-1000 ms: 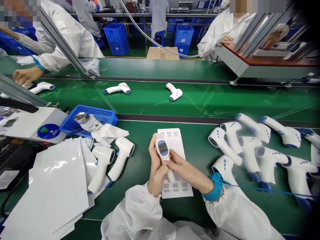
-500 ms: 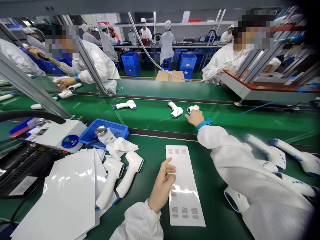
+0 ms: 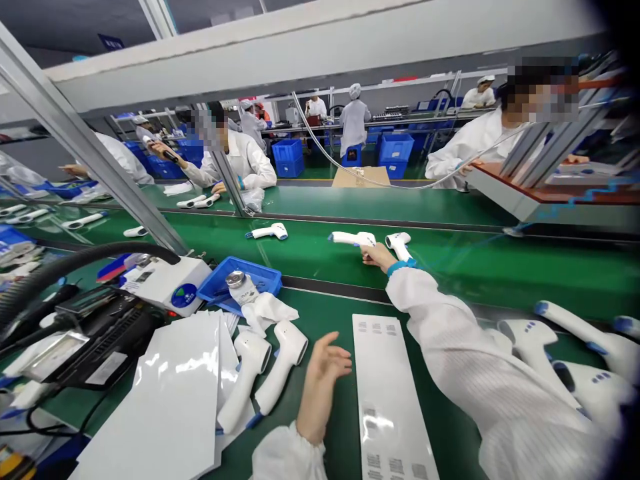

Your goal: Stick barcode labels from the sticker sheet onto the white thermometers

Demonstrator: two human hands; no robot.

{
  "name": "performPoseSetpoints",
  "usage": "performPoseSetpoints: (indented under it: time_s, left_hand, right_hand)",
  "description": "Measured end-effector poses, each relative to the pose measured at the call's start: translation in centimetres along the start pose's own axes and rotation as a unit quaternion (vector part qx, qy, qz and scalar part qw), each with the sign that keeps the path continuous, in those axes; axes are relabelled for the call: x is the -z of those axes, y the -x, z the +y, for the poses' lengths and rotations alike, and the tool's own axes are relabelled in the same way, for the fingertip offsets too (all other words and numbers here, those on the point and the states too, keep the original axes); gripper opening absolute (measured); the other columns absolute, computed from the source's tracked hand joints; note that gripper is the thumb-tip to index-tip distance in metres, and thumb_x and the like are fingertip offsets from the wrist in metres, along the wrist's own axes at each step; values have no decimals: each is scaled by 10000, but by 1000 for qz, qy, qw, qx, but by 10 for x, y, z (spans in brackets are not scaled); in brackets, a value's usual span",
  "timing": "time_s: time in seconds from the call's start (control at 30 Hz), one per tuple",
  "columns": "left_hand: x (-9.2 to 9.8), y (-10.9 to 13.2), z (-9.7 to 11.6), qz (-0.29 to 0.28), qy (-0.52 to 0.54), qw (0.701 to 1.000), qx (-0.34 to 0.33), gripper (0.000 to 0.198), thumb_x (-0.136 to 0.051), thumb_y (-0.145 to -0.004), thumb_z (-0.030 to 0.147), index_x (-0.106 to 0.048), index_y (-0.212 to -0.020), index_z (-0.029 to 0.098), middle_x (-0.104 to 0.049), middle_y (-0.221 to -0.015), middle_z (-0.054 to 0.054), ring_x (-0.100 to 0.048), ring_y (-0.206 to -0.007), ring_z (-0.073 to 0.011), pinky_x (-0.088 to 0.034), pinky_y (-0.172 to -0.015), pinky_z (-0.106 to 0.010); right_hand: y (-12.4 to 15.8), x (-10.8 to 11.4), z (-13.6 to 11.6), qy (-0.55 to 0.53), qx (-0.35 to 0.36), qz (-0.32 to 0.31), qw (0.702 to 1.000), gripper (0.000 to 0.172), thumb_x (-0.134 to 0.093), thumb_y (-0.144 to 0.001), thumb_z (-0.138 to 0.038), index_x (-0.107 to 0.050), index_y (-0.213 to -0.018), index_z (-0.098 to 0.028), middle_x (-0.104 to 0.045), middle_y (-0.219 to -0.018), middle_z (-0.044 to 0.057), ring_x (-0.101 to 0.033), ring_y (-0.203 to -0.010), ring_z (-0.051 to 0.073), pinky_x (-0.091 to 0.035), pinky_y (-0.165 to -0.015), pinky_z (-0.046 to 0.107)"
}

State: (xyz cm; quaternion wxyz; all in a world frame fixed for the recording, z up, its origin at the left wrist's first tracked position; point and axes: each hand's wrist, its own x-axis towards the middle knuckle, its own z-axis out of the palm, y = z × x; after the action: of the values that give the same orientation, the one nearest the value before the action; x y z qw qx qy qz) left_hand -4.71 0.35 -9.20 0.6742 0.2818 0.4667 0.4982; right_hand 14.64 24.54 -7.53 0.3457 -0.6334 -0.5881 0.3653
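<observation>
The right hand (image 3: pixel 378 256) is stretched far out over the green belt (image 3: pixel 450 267), its grip clamped on the handle of a white thermometer (image 3: pixel 350 238). The thermometer's head points left, level above the belt. A 2nd thermometer (image 3: pixel 400 245) lies on the belt just beside the hand, on its right. A 3rd one (image 3: pixel 267 232) lies further left on the belt, well apart.

The left hand (image 3: pixel 331 360) hovers low over the near surface (image 3: pixel 330 313), its grip apart, fingers loosely curled and holding nothing. It sits between a long label sheet (image 3: pixel 387 387) on its right and 2 upturned thermometers (image 3: pixel 280 363) on its left, which lie side by side on a stack of white cards (image 3: pixel 175 393).

Behind them stands a blue tray (image 3: pixel 260 275) with a white cloth (image 3: pixel 270 310) at its front edge. More thermometers (image 3: pixel 575 333) lie in a cluster on the surface under the right sleeve.
</observation>
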Motion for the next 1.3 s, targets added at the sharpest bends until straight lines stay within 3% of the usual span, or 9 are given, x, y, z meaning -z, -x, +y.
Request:
performPoseSetpoints:
  time_s: [0.1,0.2,0.3,0.47,0.6,0.77,1.1,1.2,1.3]
  left_hand:
    - [8,-8,11,-26,106,993,35,539,-509,-865,425,-443,-1343,186,-636,-978,-86,-623,-915,-211,-488,-888,-410]
    - [5,-13,18,-166,203,961,89,666,-525,-843,473,-350,-1431,213,-619,-1104,-132,-619,-992,-278,-521,-841,-492]
    - [-5,-10,16,-231,196,949,85,764,-603,-795,324,-272,-1481,265,-610,-1038,-94,-613,-806,-212,-537,-621,-346]
    - [-16,8,3,-99,36,993,50,851,-636,-815,197,-167,-1494,404,-508,-795,38,-475,-580,-96,-433,-463,-193]
    - [-16,14,-9,-56,-60,996,23,788,-657,-844,276,-214,-1480,414,-532,-853,29,-589,-768,-143,-547,-629,-254]
    - [-13,6,-25,-52,-70,996,0,707,-639,-875,322,-265,-1474,357,-566,-1229,-47,-622,-1126,-213,-443,-1041,-390]
    - [-15,4,-31,-64,-133,988,-50,645,-625,-885,298,-310,-1445,357,-314,-1558,-38,-527,-1280,-248,-393,-1088,-402]
    - [-15,3,-29,-65,-141,986,-60,626,-603,-897,296,-307,-1447,344,-277,-1579,-34,-490,-1317,-253,-367,-1108,-404]
    - [-17,5,-27,-72,-142,985,-63,628,-609,-887,291,-325,-1444,349,-273,-1581,-29,-499,-1304,-258,-367,-1105,-411]
  right_hand:
    - [48,1,1,-10,47,-138,989,284,-650,-875,-207,-607,-1150,-155,-679,-988,28,-654,-810,147,-561,-724,309]
    - [106,2,-2,-1,96,-243,965,413,-749,-687,-112,-653,-1084,-177,-693,-895,-8,-644,-768,161,-545,-704,293]
    - [162,6,-3,25,116,-250,961,343,-726,-693,-148,-665,-1028,-186,-666,-1021,48,-623,-941,241,-524,-836,399]
    - [243,9,15,139,136,-113,974,373,-599,-825,-174,-594,-1191,-243,-591,-1230,94,-568,-1135,298,-466,-972,506]
    - [287,-11,41,101,91,-112,984,175,-569,-886,-201,-692,-988,-272,-661,-1105,63,-629,-1042,265,-527,-893,449]
    - [297,-35,62,58,78,-46,994,178,-574,-905,-241,-744,-912,-293,-692,-1087,59,-603,-1047,276,-506,-895,494]
    - [291,-43,51,81,45,-39,995,88,-667,-830,-220,-692,-761,-269,-701,-952,46,-591,-971,284,-451,-868,501]
    - [296,-31,32,9,66,-140,988,124,-655,-787,-140,-646,-717,-242,-673,-916,37,-618,-912,237,-490,-853,436]
    - [299,-10,11,-120,37,-297,947,87,-665,-789,-195,-646,-714,-235,-661,-874,19,-638,-781,174,-543,-721,322]
